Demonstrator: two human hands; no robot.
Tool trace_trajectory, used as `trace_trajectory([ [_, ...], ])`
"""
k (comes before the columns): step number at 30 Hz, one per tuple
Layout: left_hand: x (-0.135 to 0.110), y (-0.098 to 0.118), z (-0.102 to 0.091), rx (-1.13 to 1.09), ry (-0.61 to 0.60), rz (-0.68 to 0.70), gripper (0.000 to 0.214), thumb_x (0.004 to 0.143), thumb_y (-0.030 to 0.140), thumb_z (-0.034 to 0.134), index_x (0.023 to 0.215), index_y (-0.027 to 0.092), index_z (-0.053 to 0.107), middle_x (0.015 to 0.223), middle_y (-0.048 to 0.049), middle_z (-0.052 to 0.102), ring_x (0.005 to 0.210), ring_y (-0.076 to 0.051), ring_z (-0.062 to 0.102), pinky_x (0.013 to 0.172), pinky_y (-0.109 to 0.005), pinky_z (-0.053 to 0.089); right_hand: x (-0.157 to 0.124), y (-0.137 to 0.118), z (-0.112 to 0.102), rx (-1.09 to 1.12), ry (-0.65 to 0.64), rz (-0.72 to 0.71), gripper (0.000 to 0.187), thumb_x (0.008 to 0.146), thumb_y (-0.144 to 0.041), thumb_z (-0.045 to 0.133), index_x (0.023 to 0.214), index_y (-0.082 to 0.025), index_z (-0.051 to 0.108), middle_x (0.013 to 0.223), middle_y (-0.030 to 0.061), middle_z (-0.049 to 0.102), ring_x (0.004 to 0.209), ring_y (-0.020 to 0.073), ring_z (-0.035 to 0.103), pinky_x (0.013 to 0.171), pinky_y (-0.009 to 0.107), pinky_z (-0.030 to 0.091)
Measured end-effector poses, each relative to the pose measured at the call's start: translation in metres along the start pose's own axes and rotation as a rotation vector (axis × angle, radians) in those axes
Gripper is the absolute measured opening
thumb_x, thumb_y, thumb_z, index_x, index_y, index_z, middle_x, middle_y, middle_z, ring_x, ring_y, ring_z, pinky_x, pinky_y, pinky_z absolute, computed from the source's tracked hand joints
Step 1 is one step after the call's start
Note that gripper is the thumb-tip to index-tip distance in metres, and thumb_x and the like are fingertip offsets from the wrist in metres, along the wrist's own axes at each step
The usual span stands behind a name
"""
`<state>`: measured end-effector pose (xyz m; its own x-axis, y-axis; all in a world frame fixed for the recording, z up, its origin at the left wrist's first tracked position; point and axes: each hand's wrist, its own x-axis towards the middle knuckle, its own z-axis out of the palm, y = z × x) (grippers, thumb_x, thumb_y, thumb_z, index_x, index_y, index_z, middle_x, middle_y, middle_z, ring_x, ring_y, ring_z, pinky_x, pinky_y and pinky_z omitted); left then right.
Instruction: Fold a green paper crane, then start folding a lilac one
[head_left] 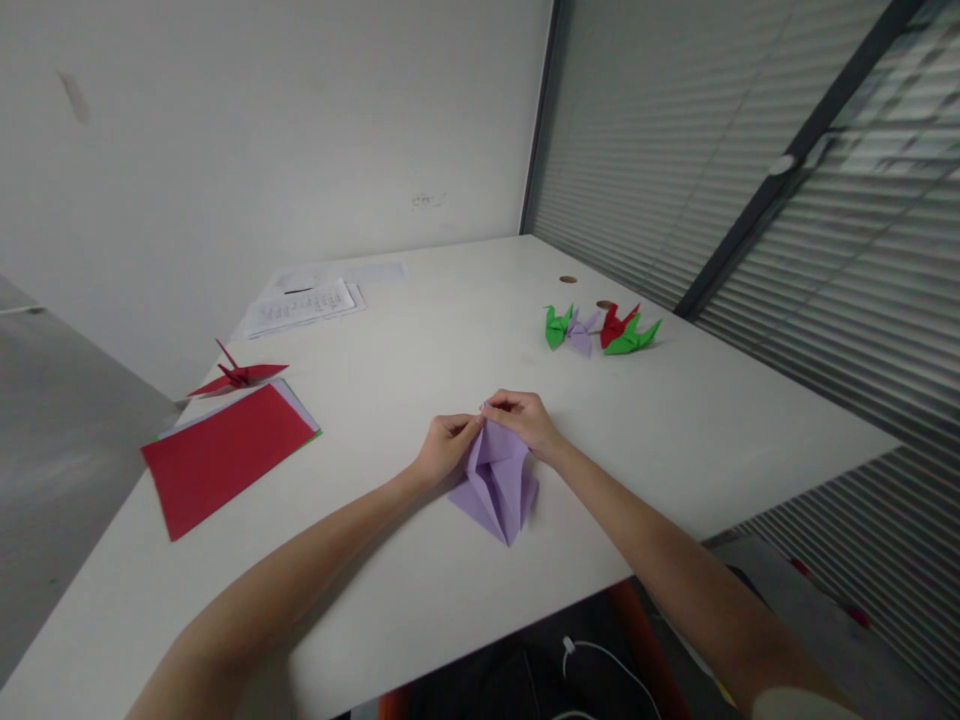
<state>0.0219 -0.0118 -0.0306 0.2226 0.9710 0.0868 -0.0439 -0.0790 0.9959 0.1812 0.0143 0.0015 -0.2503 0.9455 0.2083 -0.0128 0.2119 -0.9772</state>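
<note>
A partly folded lilac paper lies on the white table in front of me, its point toward my body. My left hand pinches the paper's upper left edge with closed fingers. My right hand pinches the top corner right beside it, fingers curled. The fingertips of both hands meet at the paper's far end.
A stack of coloured sheets with red on top lies at the left, a red paper crane behind it. Printed pages sit further back. Several folded green, lilac and red cranes stand at the right near window blinds.
</note>
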Motion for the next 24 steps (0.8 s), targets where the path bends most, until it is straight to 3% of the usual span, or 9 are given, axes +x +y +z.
trace_trajectory([
  [9,-0.003,0.009,0.0,0.208,0.011,0.084,0.05,0.085,0.056,0.05,0.061,0.013,0.056,0.056,0.0024,0.044,0.055,-0.009,0.037,0.05,-0.022,0.029,0.0,-0.001,0.002,0.004,0.031,-0.027,0.019,0.068,-0.035,0.072,0.064,-0.017,0.067,0.063,-0.0009,0.061,0.064,0.0125,0.053,0.065,0.027,0.041],
  [16,-0.005,0.016,0.001,0.336,-0.019,0.122,0.048,0.088,0.054,0.045,0.075,0.013,0.066,0.065,0.0001,0.057,0.062,-0.012,0.046,0.058,-0.023,0.036,0.001,0.0,-0.001,-0.022,0.202,-0.041,0.02,0.071,-0.038,0.069,0.068,-0.018,0.066,0.064,-0.0011,0.061,0.061,0.0124,0.051,0.06,0.026,0.04],
  [19,-0.005,0.015,0.0,0.404,-0.003,0.128,0.048,0.089,0.053,0.044,0.077,0.013,0.068,0.065,-0.0003,0.058,0.062,-0.013,0.047,0.058,-0.023,0.036,0.002,0.002,-0.001,-0.042,0.197,-0.05,0.024,0.07,-0.041,0.069,0.07,-0.017,0.065,0.066,0.0,0.062,0.064,0.013,0.053,0.061,0.026,0.042],
  [24,-0.004,0.012,-0.003,0.513,0.062,0.172,0.049,0.09,0.05,0.044,0.062,0.014,0.063,0.054,0.0015,0.049,0.053,-0.011,0.038,0.053,-0.024,0.029,0.002,0.006,0.001,-0.088,0.081,-0.012,0.031,0.069,-0.048,0.069,0.07,-0.018,0.06,0.062,-0.002,0.056,0.06,0.0121,0.05,0.056,0.025,0.04],
])
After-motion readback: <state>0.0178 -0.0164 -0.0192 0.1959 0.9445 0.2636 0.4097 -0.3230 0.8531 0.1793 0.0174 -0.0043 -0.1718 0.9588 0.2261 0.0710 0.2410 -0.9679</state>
